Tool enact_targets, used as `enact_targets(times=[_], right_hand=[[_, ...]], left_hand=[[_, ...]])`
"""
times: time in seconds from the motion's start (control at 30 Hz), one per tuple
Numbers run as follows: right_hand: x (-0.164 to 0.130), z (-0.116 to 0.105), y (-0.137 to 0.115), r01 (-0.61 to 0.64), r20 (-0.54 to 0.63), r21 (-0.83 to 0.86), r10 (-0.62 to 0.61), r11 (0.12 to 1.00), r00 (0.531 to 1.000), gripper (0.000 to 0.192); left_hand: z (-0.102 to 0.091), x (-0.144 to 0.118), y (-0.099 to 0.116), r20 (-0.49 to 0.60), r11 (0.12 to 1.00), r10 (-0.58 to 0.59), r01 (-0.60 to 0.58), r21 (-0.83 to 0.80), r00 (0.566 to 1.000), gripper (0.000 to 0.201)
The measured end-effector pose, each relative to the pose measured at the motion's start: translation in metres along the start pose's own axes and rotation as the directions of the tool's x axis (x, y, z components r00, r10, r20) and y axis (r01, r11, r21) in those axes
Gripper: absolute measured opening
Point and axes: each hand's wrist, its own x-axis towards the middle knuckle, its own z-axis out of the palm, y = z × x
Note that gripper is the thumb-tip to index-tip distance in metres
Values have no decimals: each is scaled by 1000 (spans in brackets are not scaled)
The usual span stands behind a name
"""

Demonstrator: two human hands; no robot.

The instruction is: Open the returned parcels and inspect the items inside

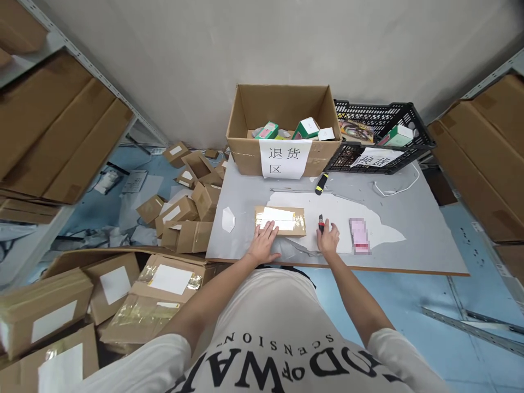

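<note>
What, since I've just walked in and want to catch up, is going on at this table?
A person is at the table with a small taped box in front of them. Their left grip lies open on top of it, while their right grip holds a red-and-black knife beside it, apart from the box. The small box looks closed. Towards the wall stand a large open box and a black crate, both with goods inside.

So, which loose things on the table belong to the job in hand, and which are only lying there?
Likely in the job:
- taped carton, under the left hand
- box cutter, in the right hand

Seemingly just lying about:
- black-and-yellow tool
- pink item
- white cable
- white scrap
</note>
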Motion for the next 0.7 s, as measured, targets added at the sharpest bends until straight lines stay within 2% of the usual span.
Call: enact_targets(times=[0.07, 0.1, 0.17, 0.23, 0.3, 0.4, 0.5, 0.6, 0.7], right_hand=[[15, -21, -23, 165, -65, 62, -161, 984, 985, 65], [22, -30, -36, 294, -48, 76, -291, 953, 955, 67], [33, -43, -64, 530, 52, 57, -533, 846, 845, 70], [40, -48, -89, 674, 179, 19, -665, 739, 725, 73], [45, -46, -108, 734, 287, -36, -697, 678, 657, 73], [49, -38, -121, 759, 385, -105, -677, 643, 627, 67], [49, -33, -123, 801, 413, -149, -699, 580, 583, 61], [49, -34, -125, 840, 427, -219, -725, 497, 540, 52], [55, -41, -133, 851, 512, -215, -687, 478, 516, 45]], left_hand=[[1, 0, -1, -3, 1000, 4, -4, -18, 1000, 101], [1, 0, -2, -3, 1000, 5, -6, -28, 1000, 102], [2, 1, -3, 2, 999, 9, -9, -46, 1000, 102], [2, 2, -4, 7, 998, 11, -11, -62, 1000, 103], [2, 2, -4, 12, 997, 6, -5, -74, 1000, 104], [2, 4, -3, 21, 996, -1, 3, -84, 1000, 105], [2, 4, -3, 23, 996, 7, -5, -85, 1000, 106], [2, 3, -5, 25, 997, 18, -16, -80, 1000, 108], [2, 2, -6, 28, 997, 42, -40, -71, 999, 111]])
